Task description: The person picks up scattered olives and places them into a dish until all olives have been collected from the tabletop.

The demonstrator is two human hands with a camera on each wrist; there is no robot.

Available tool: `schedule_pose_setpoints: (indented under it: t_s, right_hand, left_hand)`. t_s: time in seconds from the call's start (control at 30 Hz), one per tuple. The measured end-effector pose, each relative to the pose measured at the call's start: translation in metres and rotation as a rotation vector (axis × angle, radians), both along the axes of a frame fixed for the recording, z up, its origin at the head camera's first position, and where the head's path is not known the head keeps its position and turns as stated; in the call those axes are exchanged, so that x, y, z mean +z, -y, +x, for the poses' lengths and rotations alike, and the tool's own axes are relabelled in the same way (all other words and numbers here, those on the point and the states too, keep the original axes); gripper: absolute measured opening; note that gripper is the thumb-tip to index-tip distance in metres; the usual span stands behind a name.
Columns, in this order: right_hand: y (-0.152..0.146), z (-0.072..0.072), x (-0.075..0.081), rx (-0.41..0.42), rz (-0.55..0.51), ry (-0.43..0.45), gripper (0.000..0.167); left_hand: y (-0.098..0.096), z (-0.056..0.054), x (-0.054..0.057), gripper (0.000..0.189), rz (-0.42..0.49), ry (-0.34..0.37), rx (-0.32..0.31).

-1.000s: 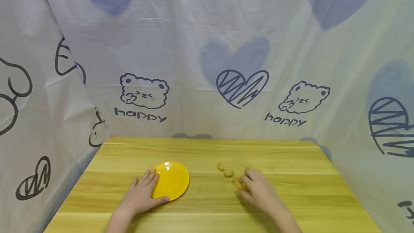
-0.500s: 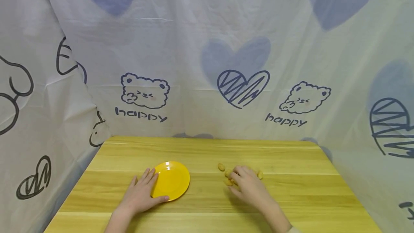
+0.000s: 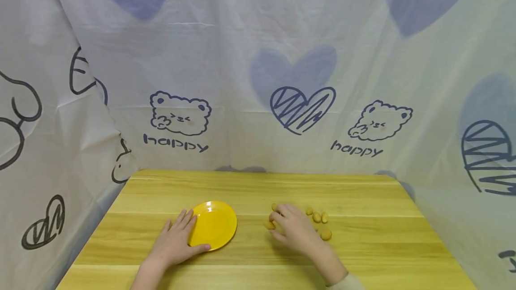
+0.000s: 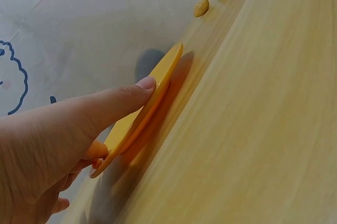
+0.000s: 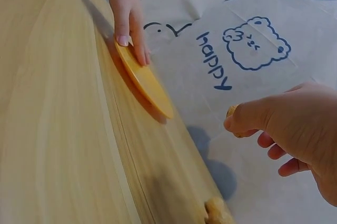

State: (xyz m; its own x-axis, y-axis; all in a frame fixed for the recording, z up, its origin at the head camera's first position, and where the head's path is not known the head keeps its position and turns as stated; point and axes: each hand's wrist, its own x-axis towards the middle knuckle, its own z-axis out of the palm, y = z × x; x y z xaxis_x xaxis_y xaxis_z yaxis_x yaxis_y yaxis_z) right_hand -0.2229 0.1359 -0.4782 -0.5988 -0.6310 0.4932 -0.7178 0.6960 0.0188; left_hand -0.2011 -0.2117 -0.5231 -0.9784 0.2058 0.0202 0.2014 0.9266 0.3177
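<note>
A yellow plate (image 3: 217, 226) lies on the table. My left hand (image 3: 171, 243) rests on its left side, with straight, spread fingers on the rim and the thumb on the near edge. In the left wrist view the thumb's tip presses on the rim of the plate (image 4: 142, 117). To the right of the plate, my right hand (image 3: 296, 229) is just above the table, pinching a small tan nut-like piece (image 5: 235, 124) between thumb and finger. Another such piece (image 3: 270, 225) shows by its fingertips, and one more (image 3: 274, 207) is partly hidden behind them.
Several more nut-like pieces (image 3: 316, 217) lie right of my right hand, one larger piece (image 3: 326, 234) nearer me. The wooden table (image 3: 250, 276) ends at the back against a white curtain (image 3: 242, 151) printed with hearts and bears. More curtain hangs at both sides.
My right hand has moved left across the scattered pieces, uncovering those on its right. The left hand and the plate have stayed in place.
</note>
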Motion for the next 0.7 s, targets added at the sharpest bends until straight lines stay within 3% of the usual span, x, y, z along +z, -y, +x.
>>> schedule_pose_setpoints:
  t_s: [0.7]
  right_hand:
    - [0.045,-0.012,0.004,0.102,0.020,0.014,0.018]
  left_hand:
    - [-0.001,0.002,0.002,0.107,0.000,-0.007,-0.006]
